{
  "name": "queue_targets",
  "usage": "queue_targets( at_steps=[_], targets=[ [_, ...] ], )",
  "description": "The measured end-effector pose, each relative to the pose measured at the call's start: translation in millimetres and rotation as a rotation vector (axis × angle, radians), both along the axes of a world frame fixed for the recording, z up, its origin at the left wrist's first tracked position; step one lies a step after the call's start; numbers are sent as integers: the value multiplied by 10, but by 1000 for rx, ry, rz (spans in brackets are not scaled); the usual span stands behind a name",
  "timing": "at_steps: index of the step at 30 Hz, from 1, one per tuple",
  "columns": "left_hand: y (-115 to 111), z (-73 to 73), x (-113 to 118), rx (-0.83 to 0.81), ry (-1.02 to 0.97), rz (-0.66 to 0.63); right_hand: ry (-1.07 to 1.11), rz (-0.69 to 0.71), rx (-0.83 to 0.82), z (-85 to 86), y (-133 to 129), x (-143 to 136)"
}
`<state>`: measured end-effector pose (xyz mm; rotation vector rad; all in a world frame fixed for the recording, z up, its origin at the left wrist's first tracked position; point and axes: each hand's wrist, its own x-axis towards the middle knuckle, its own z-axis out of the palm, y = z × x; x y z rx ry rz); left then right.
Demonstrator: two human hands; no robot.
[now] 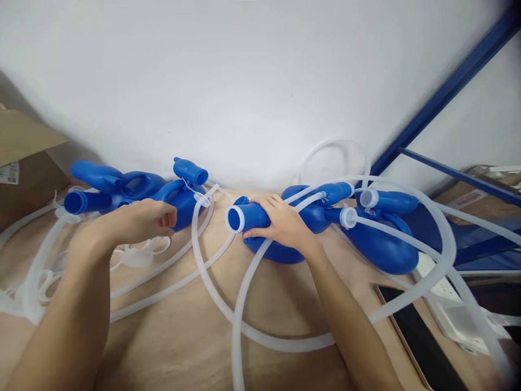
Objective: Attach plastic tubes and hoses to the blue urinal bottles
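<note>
My right hand is wrapped over the neck of a blue plastic urinal bottle. The bottle's open mouth with a white rim faces left, and a clear hose runs down just below my palm. On the left, my left hand hovers with its fingers curled in; whatever they may hold is hidden. Below that hand lie translucent white caps with loop straps. Behind it are more blue urinal bottles, one with an uncapped mouth pointing at me.
Two more blue bottles with capped hoses lie to the right. Long hoses loop across the brown-covered table. A phone and a white power strip lie at right, near a blue metal frame. A cardboard box stands at left.
</note>
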<state>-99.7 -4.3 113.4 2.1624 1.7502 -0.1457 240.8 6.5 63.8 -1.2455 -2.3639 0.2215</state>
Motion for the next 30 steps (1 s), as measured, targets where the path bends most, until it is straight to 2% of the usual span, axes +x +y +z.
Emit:
queue_targets(
  at_steps=[2, 6, 7, 11, 13, 19, 23, 25, 27, 29, 30],
  targets=[
    [8, -21, 74, 83, -49, -11, -15, -8, 69, 5, -32, -63],
    [-141, 15, 523, 257, -466, -337, -16, -71, 230, 31, -110, -169],
    [-189, 20, 649, 314, -532, -384, -6, -87, 265, 38, -123, -175],
    [-297, -36, 982, 579, -609, -371, 32, -124, 378, 65, -127, -109],
    [-293, -68, 1023, 610, -625, -382, 13, -112, 399, 79, -119, -60],
    [-238, -16, 892, 489, -671, -460, 11, 31, 408, 101, -138, -57],
    [-234, 43, 788, 372, -736, -473, -14, 70, 385, 112, -108, -12],
    [-244, 95, 712, 371, -740, -468, -41, 79, 371, 128, -72, 67],
    [-250, 143, 567, 478, -632, -405, -18, 61, 342, 151, -43, 154],
    [-230, 141, 314, 586, -411, -311, 56, 14, 331, 183, -33, 226],
    [-203, 109, 148, 589, -294, -277, 96, -8, 338, 200, -35, 252]
  ],
)
